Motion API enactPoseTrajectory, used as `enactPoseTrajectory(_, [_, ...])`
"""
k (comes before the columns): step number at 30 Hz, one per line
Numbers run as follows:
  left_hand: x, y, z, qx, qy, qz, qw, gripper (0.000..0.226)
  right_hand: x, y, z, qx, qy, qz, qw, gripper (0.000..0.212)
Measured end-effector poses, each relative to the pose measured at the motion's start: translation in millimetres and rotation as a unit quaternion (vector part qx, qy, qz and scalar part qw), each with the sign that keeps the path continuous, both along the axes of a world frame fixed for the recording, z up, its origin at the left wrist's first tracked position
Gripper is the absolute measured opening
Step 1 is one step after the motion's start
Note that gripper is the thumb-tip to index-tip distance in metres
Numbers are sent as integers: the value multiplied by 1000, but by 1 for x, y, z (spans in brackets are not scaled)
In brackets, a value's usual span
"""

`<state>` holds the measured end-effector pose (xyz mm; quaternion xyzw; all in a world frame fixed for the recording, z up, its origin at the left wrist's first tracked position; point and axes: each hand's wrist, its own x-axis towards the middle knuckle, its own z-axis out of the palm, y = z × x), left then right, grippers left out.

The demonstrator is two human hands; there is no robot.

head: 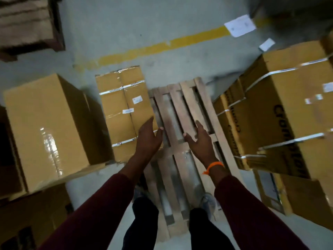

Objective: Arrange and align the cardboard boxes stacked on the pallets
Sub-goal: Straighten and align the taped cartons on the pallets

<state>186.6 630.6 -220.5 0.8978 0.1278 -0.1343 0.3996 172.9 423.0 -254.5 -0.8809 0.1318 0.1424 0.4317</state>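
Reaching out with left hand (147,139) and right hand (198,141), both spread flat and empty, above slatted wooden pallet (187,105). Just ahead of left hand: strapped cardboard box (119,109). Risks pinching fingers against slats, or skewing box if pushed from one corner.

Strapped box (288,83) lettering (283,120) blurred, cropped at edge
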Motion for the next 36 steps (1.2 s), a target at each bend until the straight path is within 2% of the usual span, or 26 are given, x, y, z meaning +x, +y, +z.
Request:
enactPoseTrajectory(3, [-5,-78,66,-15,-18,-12,1000,56,-10,-57,61,7,-34,-4,999,75])
enactPoseTrajectory(8, [-34,-227,150,-75,12,-36,996,58,-39,-172,145,15,-59,-35,998,65])
enactPoseTrajectory(12, [-58,-324,180,-117,58,-67,989,62,-63,-264,180,1,-50,-104,993,60])
enactPoseTrajectory(17, [-62,-394,191,-122,97,-118,981,60,-69,-354,189,-24,-30,-171,985,59])
enactPoseTrajectory(25, [-7,-476,171,-123,159,-176,964,46,-68,-437,178,-39,27,-275,960,62])
enactPoseTrajectory(31, [32,-533,93,-113,224,-185,950,61,-36,-509,110,-60,92,-286,952,69])
enactPoseTrajectory(36, [34,-561,42,-76,254,-134,955,46,-18,-567,67,-98,96,-267,954,70])
